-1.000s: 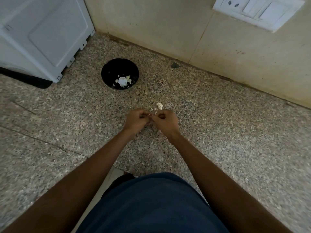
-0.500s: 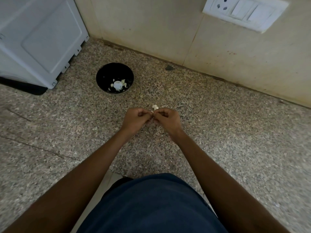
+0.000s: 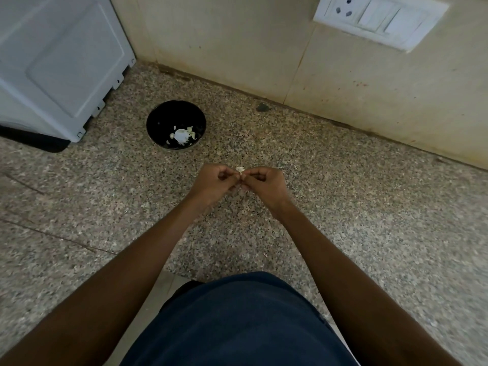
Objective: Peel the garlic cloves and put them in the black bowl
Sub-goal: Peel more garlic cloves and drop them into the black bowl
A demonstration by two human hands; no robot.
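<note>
both hands meet over the speckled grey-brown granite bench (image 3: 343,207), knuckles up and fingers curled in. the left hand (image 3: 214,182) and the right hand (image 3: 264,182) each keep a fingertip grip on one small pale garlic clove (image 3: 240,169), of which only a whitish bit shows between the thumbs; whether its skin is partly off cannot be told at this size. that clove looks to be mid-peel.

the small round black bowl (image 3: 155,120) stands on the bench well apart from the hands, up and to the left, near the white plastic appliance (image 3: 52,62). inside it lie white garlic pieces (image 3: 181,135), one larger lump and a few slivers, so some of the work seems already done. whether those slivers are cloves or skin is unclear.

what is left, by my reading: finish stripping the clove in hand and carry it to the bowl. no further unpeeled cloves can be made out on the bench, though pale flecks blend into the stone.
</note>
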